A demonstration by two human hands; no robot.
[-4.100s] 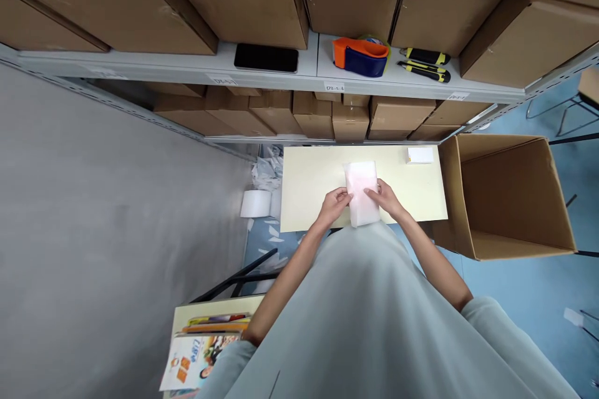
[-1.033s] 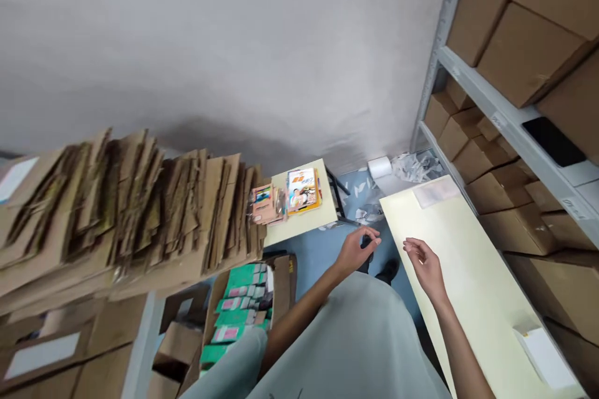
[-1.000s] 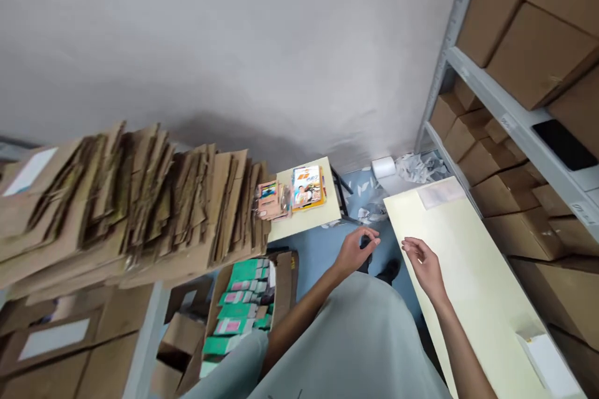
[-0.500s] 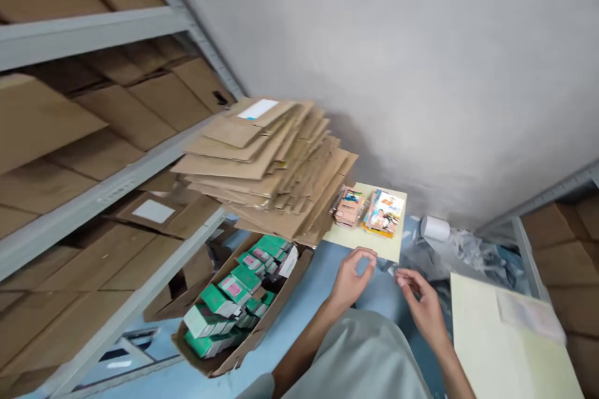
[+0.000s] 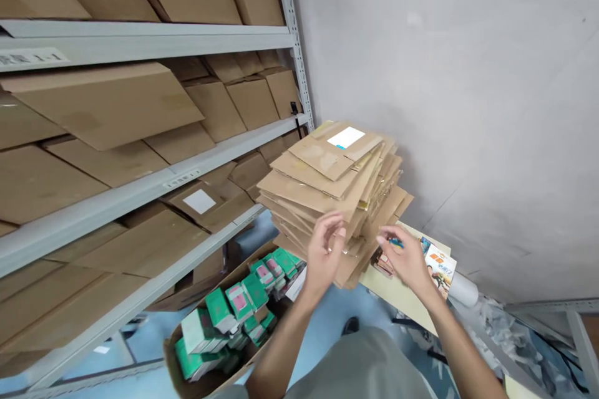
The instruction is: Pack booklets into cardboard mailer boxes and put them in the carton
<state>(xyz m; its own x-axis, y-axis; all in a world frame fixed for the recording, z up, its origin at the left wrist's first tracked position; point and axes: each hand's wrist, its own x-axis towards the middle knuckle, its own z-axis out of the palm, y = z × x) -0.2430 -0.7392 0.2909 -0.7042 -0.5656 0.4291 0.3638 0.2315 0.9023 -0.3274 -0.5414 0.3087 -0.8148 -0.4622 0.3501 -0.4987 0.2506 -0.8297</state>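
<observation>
Head camera view: a tall, uneven stack of flat brown cardboard pieces point(image 5: 327, 181) rises against a grey wall point(image 5: 444, 75), beside a pale metal rack point(image 5: 187, 43) filled with brown cartons. A label on its upper beam ends in "1-1"; the lower beam's label is too small to read. The stack's top sheet bears a white rectangular label point(image 5: 346, 137) with a small blue strip, its text illegible.

The left hand point(image 5: 326, 252) is half-open before the stack, fingers loosely curled, with nothing visible in it; whether it touches the cardboard I cannot tell. The right hand point(image 5: 406, 260) is likewise loosely curled with no object seen in its grasp, overlapping pinkish printed packets point(image 5: 384, 263) on a pale-yellow small table point(image 5: 407, 305). Nearby lies a white magazine point(image 5: 440, 265) with large orange characters, too blurred to read. Below, green boxes with pink panels point(image 5: 241, 299) fill an open brown carton point(image 5: 171, 365).

Four seconds ago both hands held a white-and-pink packet; since then the view has swung left, and the hands are farther apart than half a second ago.
</observation>
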